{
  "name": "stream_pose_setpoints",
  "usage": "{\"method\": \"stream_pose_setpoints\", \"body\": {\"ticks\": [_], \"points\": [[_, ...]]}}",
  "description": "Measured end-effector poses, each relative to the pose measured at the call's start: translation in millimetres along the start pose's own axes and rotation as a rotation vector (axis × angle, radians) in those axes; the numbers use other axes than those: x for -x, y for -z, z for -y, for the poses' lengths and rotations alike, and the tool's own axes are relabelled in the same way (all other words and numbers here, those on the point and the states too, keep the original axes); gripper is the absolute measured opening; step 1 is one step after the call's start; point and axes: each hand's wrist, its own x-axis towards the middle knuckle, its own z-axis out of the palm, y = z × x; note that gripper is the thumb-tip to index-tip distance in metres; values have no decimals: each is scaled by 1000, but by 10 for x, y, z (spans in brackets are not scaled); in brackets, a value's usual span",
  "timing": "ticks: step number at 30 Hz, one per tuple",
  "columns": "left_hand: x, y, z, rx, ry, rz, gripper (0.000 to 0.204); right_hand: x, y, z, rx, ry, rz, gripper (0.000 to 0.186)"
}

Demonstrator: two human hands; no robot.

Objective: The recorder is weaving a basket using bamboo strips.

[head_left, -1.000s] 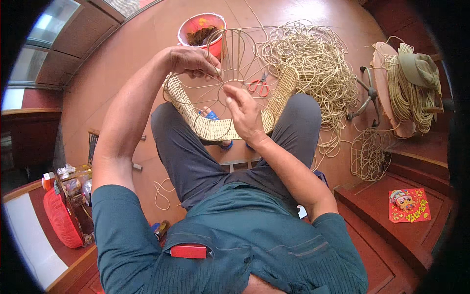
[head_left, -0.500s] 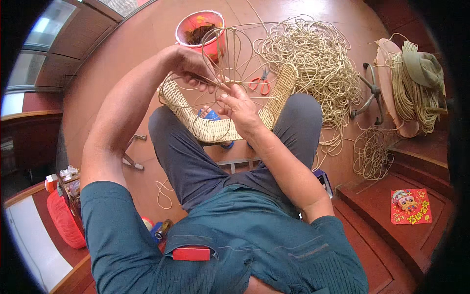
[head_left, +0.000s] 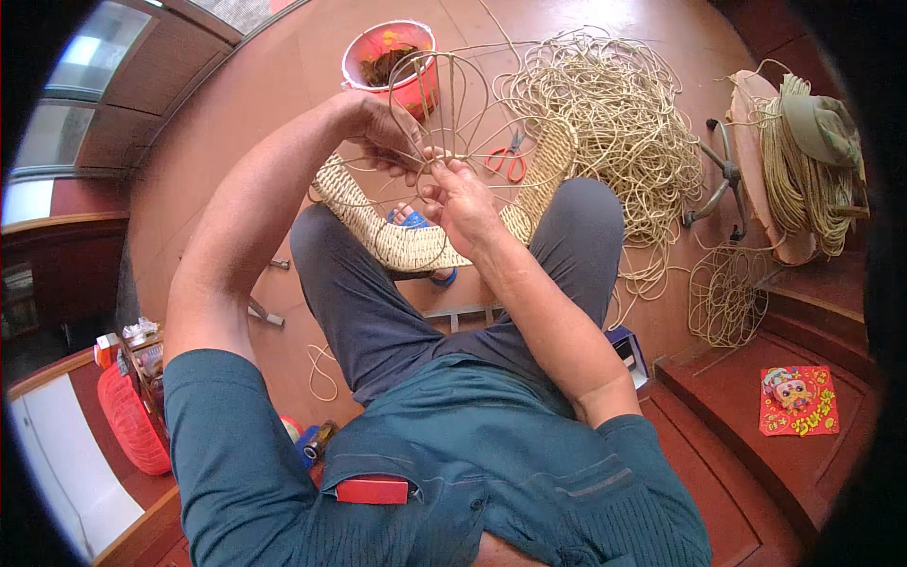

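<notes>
Between my raised hands is an open weaving of thin tan cord (head_left: 453, 104), its loops fanning out upward from the fingertips. My left hand (head_left: 390, 140) reaches in from the left, bent at the wrist, its fingers closed on the cord at the base of the loops. My right hand (head_left: 465, 206) pinches the cord at the same spot with thumb and forefinger. The exact crossing of strands there is too small to make out. Below the hands, a curved woven band (head_left: 364, 225) of pale straw-coloured material spans between my knees, partly behind the loose strands.
Scissors with orange-red handles (head_left: 515, 168) lie beyond the band. A red bucket (head_left: 416, 94) with brown contents stands at the far left. A large tangle of cord (head_left: 605, 123) covers the floor at right, near a cord-wound stand (head_left: 798, 170) with a cap (head_left: 820, 132).
The fingers of my left hand have shifted slightly at the base of the loops, close to the right fingertips. The whole view has moved a little; both hands stay on the cord.
</notes>
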Motion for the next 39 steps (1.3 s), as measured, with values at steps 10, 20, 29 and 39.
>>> {"method": "stream_pose_setpoints", "body": {"ticks": [10, 20, 29, 39], "points": [[431, -400, 201, -501, -286, -958, 37, -27, 61, -126, -25, 106, -63, 24], [589, -1393, 909, 394, -450, -1777, 26, -7, 147, -136, 201, 231, -27, 27], [472, -1727, 1391, 627, -385, -1326, 59, -91, 291, -189, 232, 227, 22, 26], [1153, -509, 1771, 41, -118, -1830, 18, -66, 301, -152, 263, 214, 47, 27]]}}
